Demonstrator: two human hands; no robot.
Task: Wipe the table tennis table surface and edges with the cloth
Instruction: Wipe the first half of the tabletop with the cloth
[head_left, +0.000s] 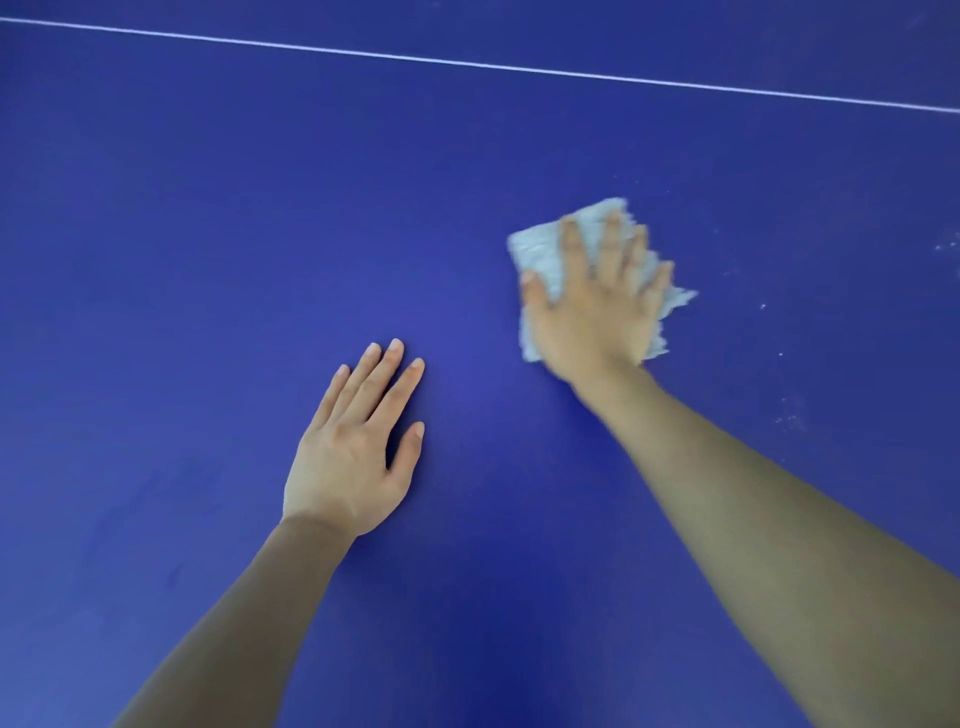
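While left hand (348, 457) lies flat on table (156, 208) | cloth (540, 254) under right hand (592, 306)

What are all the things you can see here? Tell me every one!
blue table tennis table top: one, deep blue, fills the whole view
thin painted line: one, white, runs across the far part of the table
fluffy folded cloth: one, pale blue-white, on the table right of centre, under a hand
small dusty specks: several, whitish, scattered on the table at the right
left hand: one, flat on the bare table, fingers straight
right hand: one, pressing flat on the cloth, fingers spread, blurred
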